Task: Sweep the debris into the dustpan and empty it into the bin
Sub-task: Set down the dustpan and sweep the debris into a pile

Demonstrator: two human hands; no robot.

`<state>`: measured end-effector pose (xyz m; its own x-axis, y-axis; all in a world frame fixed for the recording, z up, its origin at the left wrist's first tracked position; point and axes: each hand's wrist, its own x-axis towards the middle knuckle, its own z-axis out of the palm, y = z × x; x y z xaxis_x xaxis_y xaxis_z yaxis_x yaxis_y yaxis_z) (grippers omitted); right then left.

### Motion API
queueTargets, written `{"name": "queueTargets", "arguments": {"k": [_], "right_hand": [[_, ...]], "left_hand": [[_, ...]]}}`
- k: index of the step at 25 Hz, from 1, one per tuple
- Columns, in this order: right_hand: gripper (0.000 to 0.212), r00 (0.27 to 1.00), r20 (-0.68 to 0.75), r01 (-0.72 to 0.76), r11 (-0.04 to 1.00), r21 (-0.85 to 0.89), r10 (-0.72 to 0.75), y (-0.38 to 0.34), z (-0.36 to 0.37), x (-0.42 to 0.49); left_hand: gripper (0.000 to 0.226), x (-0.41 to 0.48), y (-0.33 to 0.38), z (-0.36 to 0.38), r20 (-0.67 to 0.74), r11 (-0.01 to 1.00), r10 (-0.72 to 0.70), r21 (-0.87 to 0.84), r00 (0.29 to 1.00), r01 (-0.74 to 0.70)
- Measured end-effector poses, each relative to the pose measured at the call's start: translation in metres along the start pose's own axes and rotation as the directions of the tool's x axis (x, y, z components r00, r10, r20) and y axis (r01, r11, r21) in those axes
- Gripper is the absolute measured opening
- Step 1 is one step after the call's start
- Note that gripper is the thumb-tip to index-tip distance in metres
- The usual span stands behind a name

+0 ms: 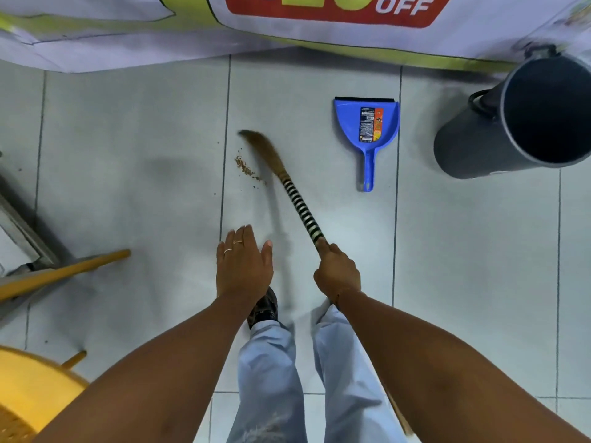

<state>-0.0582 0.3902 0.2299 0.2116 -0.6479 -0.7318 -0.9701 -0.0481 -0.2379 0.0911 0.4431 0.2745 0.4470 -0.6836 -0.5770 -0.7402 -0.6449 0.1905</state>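
My right hand [337,271] grips the end of a short broom [295,198] with a black-and-white striped handle. Its brown bristles rest on the tiled floor, just right of a small line of brown debris [246,169]. My left hand [243,262] hovers flat with fingers extended and holds nothing. A blue dustpan [367,129] lies on the floor to the right of the bristles, handle pointing toward me, apart from the broom. A dark grey bin [473,145] stands at the far right, its mouth open toward the camera.
A white, green and red printed banner [287,30] hangs along the far edge. A yellow chair [28,388] and its leg [64,273] stand at the left, beside a metal frame [22,238]. My legs and a dark shoe [263,306] are below my hands.
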Motion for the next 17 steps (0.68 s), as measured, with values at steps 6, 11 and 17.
{"name": "queueTargets", "arguments": {"k": [6, 11, 17], "right_hand": [[0.039, 0.961, 0.032, -0.277, 0.952, 0.129, 0.275, 0.01, 0.03, -0.03], [0.028, 0.933, 0.222, -0.334, 0.911, 0.242, 0.283, -0.051, 0.076, -0.045], [0.03, 0.925, 0.253, -0.365, 0.849, 0.382, 0.283, -0.126, 0.082, -0.015]], "left_hand": [[0.056, -0.001, -0.017, -0.013, -0.005, 0.999, 0.03, -0.029, 1.0, -0.031], [0.057, -0.004, -0.039, -0.012, 0.013, 1.0, 0.013, -0.019, 1.0, -0.013], [0.057, 0.0, -0.069, -0.023, -0.001, 1.0, -0.008, 0.029, 1.0, 0.008]]}}
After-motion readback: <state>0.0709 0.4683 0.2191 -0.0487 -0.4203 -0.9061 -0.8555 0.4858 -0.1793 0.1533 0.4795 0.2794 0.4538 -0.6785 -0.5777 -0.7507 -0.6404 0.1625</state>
